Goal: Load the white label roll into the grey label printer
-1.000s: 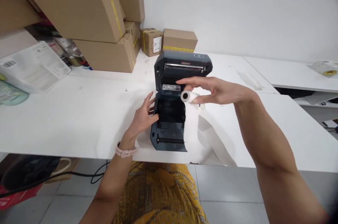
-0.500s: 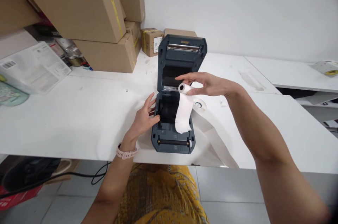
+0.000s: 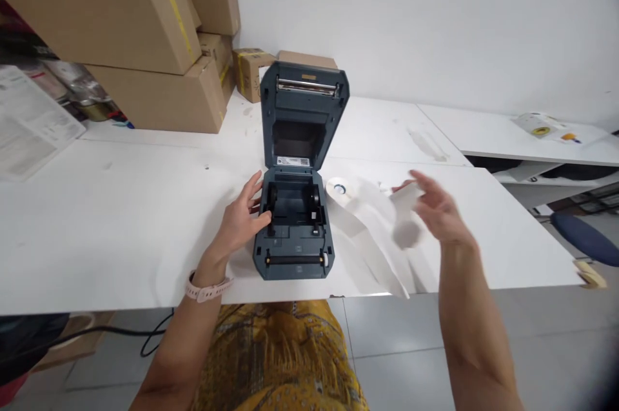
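Note:
A dark grey label printer [image 3: 296, 237] stands on the white table with its lid raised and its roll bay bare. My left hand [image 3: 242, 217] rests against the printer's left side, fingers apart, thumb over the edge. Right of the printer, my right hand [image 3: 438, 208] is blurred by motion and holds a small white paper roll [image 3: 405, 204], whose loose end hangs down. Another label roll [image 3: 340, 189] lies flat beside the printer, and its long strip [image 3: 372, 256] runs to the table's front edge.
Cardboard boxes [image 3: 159, 98] are stacked at the back left, with smaller ones behind the printer. Clear plastic packaging [image 3: 33, 120] lies at the far left. On the right-hand table [image 3: 488, 133] sits another roll [image 3: 539, 127]. A dark blue seat [image 3: 585, 238] is at the right.
My right hand has carried the small roll out from above the printer bay to the right. The view has turned rightward. My left hand stays at the printer's side.

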Tool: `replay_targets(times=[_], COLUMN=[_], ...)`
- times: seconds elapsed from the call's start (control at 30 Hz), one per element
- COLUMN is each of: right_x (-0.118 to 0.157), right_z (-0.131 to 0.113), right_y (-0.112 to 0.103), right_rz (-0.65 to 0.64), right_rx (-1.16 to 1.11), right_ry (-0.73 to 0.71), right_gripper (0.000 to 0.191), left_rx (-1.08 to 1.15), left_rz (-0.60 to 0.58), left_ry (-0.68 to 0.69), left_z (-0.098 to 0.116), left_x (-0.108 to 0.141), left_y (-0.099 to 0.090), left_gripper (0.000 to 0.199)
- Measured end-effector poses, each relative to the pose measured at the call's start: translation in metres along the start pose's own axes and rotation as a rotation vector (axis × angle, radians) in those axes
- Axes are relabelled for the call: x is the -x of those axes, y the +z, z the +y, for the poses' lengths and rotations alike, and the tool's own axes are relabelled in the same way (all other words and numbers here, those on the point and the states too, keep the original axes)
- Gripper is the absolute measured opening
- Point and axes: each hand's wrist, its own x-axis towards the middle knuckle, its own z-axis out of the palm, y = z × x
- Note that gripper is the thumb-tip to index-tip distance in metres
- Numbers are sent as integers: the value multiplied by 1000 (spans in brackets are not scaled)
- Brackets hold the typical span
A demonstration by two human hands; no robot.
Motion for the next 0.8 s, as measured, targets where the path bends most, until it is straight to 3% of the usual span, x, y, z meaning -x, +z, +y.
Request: replay_targets(times=[0.13,0.23,0.37,0.47,0.57,0.7,0.8], right_x=[9,11,8,-5,-32,-73,-88], right_z=[48,57,26,-12,-38,-39,-29], right_y=[37,41,25,22,39,75,94], right_rz=[9,7,-24,-38,-248,-595,-659], right_rx=[-14,-24,-1,39,171,320,317], right_ry=[196,239,220,137,74,137,194], right_gripper=[72,78,84,70,67,89,83], left_rx=[5,10,58,62,23,5,-4], left_rz=[1,7,-35,-84,-104,-105,-103], left_ry=[13,10,3,14,24,27,30], left_z=[-5,-6,-3,-2,-3,-3,-1], left_x=[-1,-2,-2,-2,-2,-3,-2], left_y=[0,0,-1,-2,-4,-5,-4], left_gripper=[96,99,103,104,102,102,102])
